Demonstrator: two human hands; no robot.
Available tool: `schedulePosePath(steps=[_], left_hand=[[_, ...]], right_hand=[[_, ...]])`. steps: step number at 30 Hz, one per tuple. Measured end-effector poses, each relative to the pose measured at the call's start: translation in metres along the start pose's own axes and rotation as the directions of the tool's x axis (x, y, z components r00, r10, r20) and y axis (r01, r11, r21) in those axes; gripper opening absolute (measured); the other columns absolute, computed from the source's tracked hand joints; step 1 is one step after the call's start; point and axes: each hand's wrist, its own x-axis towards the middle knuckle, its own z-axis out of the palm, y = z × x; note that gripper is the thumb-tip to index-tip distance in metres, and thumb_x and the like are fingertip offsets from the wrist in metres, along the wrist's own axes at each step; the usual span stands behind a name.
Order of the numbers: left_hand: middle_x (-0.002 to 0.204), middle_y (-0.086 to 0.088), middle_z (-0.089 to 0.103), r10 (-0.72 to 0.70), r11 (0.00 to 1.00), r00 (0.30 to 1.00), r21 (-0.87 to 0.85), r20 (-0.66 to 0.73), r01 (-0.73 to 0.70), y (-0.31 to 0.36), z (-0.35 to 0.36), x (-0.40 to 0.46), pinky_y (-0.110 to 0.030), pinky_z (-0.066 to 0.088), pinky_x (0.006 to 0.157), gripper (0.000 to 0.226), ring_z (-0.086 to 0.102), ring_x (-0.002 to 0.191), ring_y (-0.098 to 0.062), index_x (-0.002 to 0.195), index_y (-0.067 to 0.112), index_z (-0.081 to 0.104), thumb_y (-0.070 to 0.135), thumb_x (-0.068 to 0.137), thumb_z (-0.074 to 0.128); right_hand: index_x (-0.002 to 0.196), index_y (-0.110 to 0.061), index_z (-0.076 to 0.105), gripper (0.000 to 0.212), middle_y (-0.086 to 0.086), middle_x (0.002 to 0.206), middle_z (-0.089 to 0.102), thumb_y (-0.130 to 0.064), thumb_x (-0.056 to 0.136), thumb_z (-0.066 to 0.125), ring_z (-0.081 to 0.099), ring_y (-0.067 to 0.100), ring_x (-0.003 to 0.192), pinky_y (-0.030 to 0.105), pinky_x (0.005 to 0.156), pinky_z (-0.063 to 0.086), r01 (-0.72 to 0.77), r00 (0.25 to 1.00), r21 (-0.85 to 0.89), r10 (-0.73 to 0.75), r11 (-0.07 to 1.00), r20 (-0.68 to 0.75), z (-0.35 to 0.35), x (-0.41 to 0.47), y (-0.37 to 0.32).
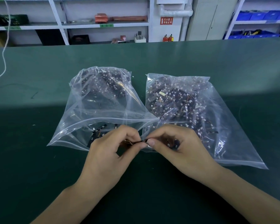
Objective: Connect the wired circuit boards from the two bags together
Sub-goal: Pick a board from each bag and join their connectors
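Near the green tabletop's (pixel 39 159) front edge, the left hand (pixel 107 152) and right hand (pixel 176 147) each pinch a small black wired circuit board (pixel 140 141), grips closed, before two clear plastic bags (pixel 192 110).

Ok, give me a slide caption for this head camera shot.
Both hands, left hand and right hand, pinch small wired boards together before two clear bags on a green table.

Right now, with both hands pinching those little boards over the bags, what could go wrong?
The joint sits hidden between the left hand and right hand, so a crooked mating may go unnoticed. Thin wires curl under the fingers and might get pinched. Both open bags lie underneath, so a dropped part could vanish among look-alikes.
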Motion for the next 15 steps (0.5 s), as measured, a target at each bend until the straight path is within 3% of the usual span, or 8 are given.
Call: schedulePosePath(steps=[3,8,15], left_hand=[[0.093,0.019,0.074,0.028,1.0,0.999,0.013,0.025,-0.028,0.003,0.0003,-0.0003,-0.019,0.056,0.083,0.017,0.074,0.094,-0.003,0.101,0.021,0.077,0.033,0.091,0.081],[0.096,0.019,0.069,-0.002,0.998,1.0,0.066,0.01,0.001,0.0017,-0.0037,0.0011,-0.02,0.053,0.08,0.014,0.07,0.093,-0.01,0.102,0.026,0.074,0.037,0.094,0.078],[0.097,0.016,0.07,-0.034,0.999,0.999,-0.001,0.042,0.034,0.0026,-0.0065,-0.0001,-0.022,0.051,0.078,0.008,0.07,0.094,-0.017,0.102,0.034,0.071,0.039,0.097,0.069]], right_hand=[[0.098,-0.019,0.082,0.006,-0.008,0.088,0.077,-0.015,0.099,0.077,0.071,0.018,0.079,0.021,0.071,0.05,-0.014,1.0,0.036,0.013,0.999,0.023,-0.0002,-0.0008,0.0002],[0.095,-0.019,0.078,0.006,-0.009,0.083,0.072,-0.015,0.099,0.076,0.065,0.014,0.071,0.02,0.068,0.046,0.018,0.998,0.027,-0.016,0.999,-0.057,-0.0044,-0.0002,-0.0039],[0.095,-0.015,0.076,0.005,-0.014,0.082,0.069,-0.014,0.099,0.075,0.064,0.011,0.072,0.014,0.07,0.044,0.064,0.996,-0.048,-0.067,0.997,-0.063,-0.0049,0.0,-0.007]])
